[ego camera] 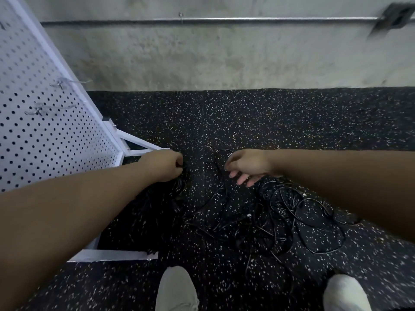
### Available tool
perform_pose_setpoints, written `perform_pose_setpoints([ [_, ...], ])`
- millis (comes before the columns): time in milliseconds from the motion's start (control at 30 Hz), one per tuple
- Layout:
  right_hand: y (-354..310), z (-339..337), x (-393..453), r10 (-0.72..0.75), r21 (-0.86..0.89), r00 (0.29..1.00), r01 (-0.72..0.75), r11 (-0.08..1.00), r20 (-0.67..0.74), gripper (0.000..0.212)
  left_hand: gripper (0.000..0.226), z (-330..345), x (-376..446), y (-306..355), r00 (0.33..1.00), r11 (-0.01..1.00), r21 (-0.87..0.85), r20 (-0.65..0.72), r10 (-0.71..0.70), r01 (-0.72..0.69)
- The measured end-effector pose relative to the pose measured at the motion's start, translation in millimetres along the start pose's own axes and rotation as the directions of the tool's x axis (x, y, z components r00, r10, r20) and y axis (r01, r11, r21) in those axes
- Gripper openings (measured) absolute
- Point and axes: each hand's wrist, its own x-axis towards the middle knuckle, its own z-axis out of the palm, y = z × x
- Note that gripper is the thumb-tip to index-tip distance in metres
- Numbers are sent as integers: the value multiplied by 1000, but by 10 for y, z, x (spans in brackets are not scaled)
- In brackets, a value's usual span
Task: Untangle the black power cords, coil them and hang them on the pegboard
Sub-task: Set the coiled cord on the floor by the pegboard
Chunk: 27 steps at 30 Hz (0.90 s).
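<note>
**Both hands on the black cords above the floor tangle**

The left hand (165, 163) is closed in a fist, its grip clamped on a bunch of black cord strands that hang from under the knuckles toward the floor. The right hand (246, 166) pinches a single strand between thumb and forefinger; that strand rises in a narrow loop just left of the hand, while the other three fingers (243, 178) point loosely downward, free of the cord. The two hands are near each other at the same height, with a gap of bare floor showing between them.

The power cords (280, 221) are thin, black and matte, hard to pick out against the dark surface. Most of them lie in a loose tangle of overlapping loops on the floor, below and to the right of the right hand and partly under the right forearm. A denser, blurred bunch hangs straight below the left hand. A few strands run across between the two masses.

The floor (258, 122) is black rubber flecked with white. The white pegboard (45, 122) stands to the left on a white frame, just beside the left hand, with a few metal hooks (59, 84) on it carrying nothing. Two white shoes (176, 290) show at the bottom edge. A grey concrete wall (202, 59) with a metal pipe (224, 19) runs behind.
</note>
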Motion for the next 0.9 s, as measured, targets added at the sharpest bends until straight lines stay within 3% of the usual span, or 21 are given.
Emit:
perform_pose_setpoints([
  [300, 532, -119, -503, -34, -94, 999, 33, 995, -3, 19, 26, -61, -150, 1001, 959, 964, 46, 128, 254, -262],
  [433, 824, -56, -461, -63, -309, 995, 83, 947, 71, 13, 25, 120, -69, 1346, 913, 931, 54, 220, 342, -362],
  [533, 1045, 47, -380, -43, -588, 965, 192, 786, 258, 37, 28, 357, 11, 1521, 858, 893, 77, 325, 398, -444],
  [600, 1208, 113, -250, -11, -773, 938, 292, 564, 346, 54, 30, 512, 85, 1589, 824, 871, 70, 370, 430, -486],
  [667, 1349, 157, -102, -8, -856, 913, 386, 345, 408, 64, 32, 632, 178, 1637, 793, 855, 48, 404, 455, -516],
  [733, 1462, 179, 24, 35, -875, 890, 440, 203, 455, 65, 35, 703, 265, 1686, 757, 842, 13, 446, 478, -539],
  [833, 1570, 144, 144, 68, -892, 891, 441, 101, 449, 49, 42, 775, 361, 1727, 715, 836, -45, 494, 494, -547],
  [900, 1602, 68, 151, -4, -894, 904, 424, 145, 428, 38, 48, 816, 388, 1747, 703, 838, -112, 491, 515, -535],
])
